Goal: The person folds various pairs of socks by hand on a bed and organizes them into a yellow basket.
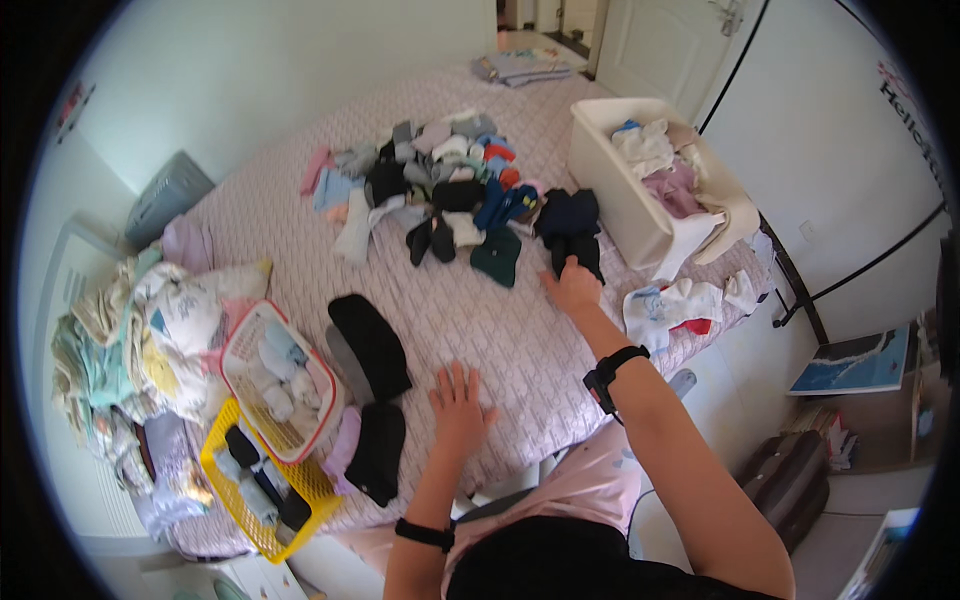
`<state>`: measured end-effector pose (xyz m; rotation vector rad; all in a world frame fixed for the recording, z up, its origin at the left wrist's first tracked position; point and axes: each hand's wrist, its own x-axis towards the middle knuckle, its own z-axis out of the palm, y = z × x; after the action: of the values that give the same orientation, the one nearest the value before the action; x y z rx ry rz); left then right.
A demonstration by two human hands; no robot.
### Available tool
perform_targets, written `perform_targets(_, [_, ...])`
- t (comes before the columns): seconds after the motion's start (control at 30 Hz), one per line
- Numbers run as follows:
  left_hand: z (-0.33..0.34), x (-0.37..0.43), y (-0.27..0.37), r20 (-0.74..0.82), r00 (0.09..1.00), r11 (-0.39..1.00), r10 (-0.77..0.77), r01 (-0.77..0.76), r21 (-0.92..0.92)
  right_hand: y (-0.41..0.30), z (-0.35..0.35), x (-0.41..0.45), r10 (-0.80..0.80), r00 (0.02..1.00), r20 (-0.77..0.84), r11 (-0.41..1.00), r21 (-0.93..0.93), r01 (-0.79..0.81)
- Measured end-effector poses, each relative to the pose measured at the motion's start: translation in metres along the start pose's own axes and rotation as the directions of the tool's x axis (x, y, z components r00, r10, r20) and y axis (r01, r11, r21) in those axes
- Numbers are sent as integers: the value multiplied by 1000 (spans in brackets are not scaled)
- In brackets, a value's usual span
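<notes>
My left hand (459,417) lies flat on the patterned bedspread (480,330), fingers spread, holding nothing. To its left lie folded black garments (375,349) and another black folded garment (376,454). My right hand (576,286) reaches onto a black cloth item (576,251) below a dark navy bundle (568,213); whether its fingers grip the cloth is not clear. A heap of socks and small clothes (431,169) spreads over the upper middle of the bed, with a dark green piece (496,256) at its near edge.
A cream plastic bin (619,180) with clothes stands at the right, white printed garments (667,304) below it. At the left are a red-rimmed white basket (334,420) and a yellow basket (225,499), both holding rolled items, beside piled clothes (180,315). Folded fabric (521,69) lies at the far edge.
</notes>
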<state>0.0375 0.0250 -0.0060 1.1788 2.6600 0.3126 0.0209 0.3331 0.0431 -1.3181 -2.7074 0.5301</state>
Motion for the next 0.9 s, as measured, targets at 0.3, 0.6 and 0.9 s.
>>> perform_targets(0.3, [-54, 2, 5, -78, 995, 910, 69, -95, -405, -2, 18, -96, -727, 678, 107, 686, 123, 717])
perform_targets(0.6, [-113, -29, 18, 19, 992, 495, -129, 81, -865, -38, -121, -125, -603, 798, 23, 382, 886, 264])
perform_targets(0.9, [-124, -71, -46, 358, 926, 131, 122, 342, -930, 21, -95, -126, -304, 947, 103, 288, 957, -12])
